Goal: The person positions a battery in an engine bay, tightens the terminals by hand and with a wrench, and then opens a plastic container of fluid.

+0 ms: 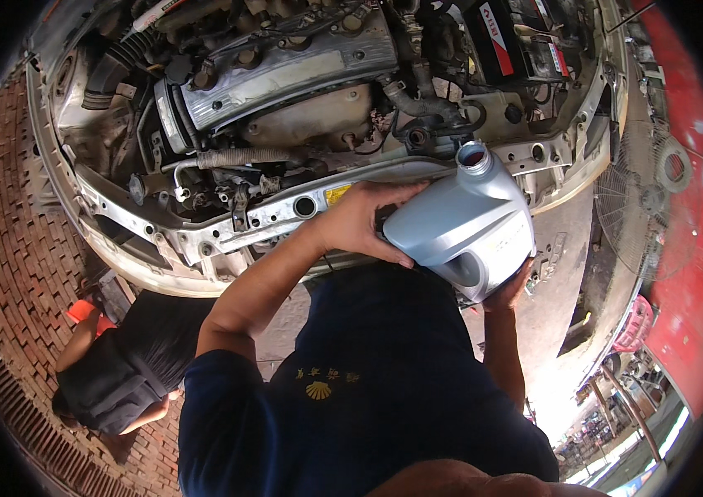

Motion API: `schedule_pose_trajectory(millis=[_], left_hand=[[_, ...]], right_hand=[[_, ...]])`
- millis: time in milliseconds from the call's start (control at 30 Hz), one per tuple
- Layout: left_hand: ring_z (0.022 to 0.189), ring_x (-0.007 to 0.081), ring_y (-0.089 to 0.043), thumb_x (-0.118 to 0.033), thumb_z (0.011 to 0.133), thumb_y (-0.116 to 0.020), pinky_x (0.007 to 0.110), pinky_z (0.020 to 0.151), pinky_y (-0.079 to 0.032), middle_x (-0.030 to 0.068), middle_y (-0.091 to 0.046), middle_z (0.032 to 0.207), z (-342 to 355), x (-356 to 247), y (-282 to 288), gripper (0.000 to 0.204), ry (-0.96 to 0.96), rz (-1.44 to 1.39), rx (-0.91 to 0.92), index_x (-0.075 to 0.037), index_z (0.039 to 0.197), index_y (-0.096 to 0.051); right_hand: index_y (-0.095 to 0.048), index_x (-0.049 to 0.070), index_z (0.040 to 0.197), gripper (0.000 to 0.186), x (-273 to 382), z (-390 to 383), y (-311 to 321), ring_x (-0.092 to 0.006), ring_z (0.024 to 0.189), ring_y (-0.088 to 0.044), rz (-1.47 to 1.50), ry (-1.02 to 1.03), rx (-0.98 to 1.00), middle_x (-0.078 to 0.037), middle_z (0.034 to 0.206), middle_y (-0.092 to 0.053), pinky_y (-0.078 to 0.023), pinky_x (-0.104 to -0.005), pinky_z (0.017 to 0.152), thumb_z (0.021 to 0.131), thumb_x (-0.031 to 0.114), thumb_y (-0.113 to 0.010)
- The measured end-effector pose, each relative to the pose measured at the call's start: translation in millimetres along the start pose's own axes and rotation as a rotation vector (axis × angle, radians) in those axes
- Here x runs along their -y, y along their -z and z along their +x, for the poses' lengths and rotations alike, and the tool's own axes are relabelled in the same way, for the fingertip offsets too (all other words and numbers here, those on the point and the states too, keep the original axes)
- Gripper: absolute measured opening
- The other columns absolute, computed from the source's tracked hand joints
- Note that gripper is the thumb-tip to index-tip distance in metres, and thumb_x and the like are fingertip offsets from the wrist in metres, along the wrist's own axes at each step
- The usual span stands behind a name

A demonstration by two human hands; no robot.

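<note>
A silver plastic jug [467,219] is held between my two hands over the front edge of a car's open engine bay. It tilts toward the engine, its uncapped round mouth pointing away from me. My left hand [360,219] grips the jug's left side with fingers and thumb spread around it. Under the lower right corner, my right hand [510,288] supports the base, its fingers partly hidden behind the jug. Just beyond the mouth, to its left, is an uncapped filler neck [418,139]. No liquid stream is visible.
The metal front crossmember [269,222] runs below the engine [302,79]. A black-and-red battery [496,45] sits at the far right of the bay. Another person [132,360] bends over brick paving at left. A caged fan [629,207] and pink basket [635,325] stand right.
</note>
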State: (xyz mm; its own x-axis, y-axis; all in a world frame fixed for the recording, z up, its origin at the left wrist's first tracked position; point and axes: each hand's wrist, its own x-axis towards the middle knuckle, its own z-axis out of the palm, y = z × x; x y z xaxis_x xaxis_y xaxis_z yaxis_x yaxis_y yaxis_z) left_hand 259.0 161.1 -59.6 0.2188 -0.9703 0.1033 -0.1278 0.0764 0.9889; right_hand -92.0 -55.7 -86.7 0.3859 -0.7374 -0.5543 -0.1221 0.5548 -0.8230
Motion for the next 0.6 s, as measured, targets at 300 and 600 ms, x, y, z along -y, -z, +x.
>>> schedule_pose_trajectory(millis=[300,600], left_hand=[[0.132,0.0331,-0.07,-0.051,0.06,-0.105,0.039,0.114,-0.052,0.0249,-0.066,0.148,0,1,0,0.123,0.017,0.006,0.011,0.008,0.155,-0.053],[0.131,0.0357,-0.07,-0.052,0.062,-0.104,0.04,0.114,-0.053,0.0266,-0.067,0.146,0,-1,2,0.121,0.008,0.047,0.005,0.009,0.154,-0.054]], right_hand=[[-0.033,0.011,0.17,0.081,6,-7,-9,-0.0365,0.152,-0.046,0.2,-0.005,-0.047,-0.013,0.17,-0.041,-0.04,-0.0551,0.125,0.111,0.067,-0.037],[-0.031,0.012,0.171,0.088,11,-12,-11,-0.0389,0.157,-0.039,0.198,-0.021,0.033,-0.015,0.173,-0.036,-0.035,-0.0578,0.128,0.11,0.074,-0.029]])
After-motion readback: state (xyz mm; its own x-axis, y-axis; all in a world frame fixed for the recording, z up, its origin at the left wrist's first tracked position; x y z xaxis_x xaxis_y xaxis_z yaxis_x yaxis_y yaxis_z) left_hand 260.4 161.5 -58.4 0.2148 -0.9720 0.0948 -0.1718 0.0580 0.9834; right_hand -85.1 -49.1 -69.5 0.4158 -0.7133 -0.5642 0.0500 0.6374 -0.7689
